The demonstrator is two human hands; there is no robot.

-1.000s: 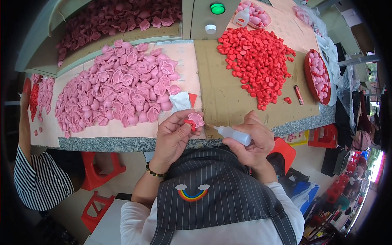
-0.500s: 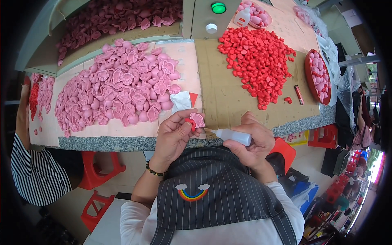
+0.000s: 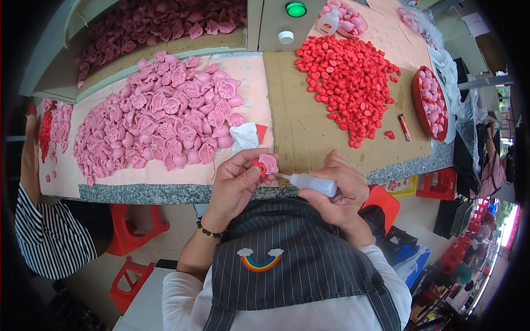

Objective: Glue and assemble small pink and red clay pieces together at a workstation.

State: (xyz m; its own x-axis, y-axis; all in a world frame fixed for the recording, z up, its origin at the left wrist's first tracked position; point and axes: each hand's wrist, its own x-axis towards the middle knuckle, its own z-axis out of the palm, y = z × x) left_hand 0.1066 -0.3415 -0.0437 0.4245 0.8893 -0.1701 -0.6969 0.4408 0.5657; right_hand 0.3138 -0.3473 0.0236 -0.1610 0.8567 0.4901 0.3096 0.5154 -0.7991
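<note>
While a pink heap spreads near the front edge of the table, a smaller red heap lies to its right. At that edge, the right hand grips a bottle, its tip just beside the pink shell and red piece the left hand pinches.

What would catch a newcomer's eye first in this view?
The heap of small glossy red pieces right of centre, and the broader mound of hollow, ruffled pink pieces on the left, stand out first. Next, at the table's near edge, the left hand holds one small pink-and-red piece, and the right hand a translucent whitish squeeze bottle.
</note>
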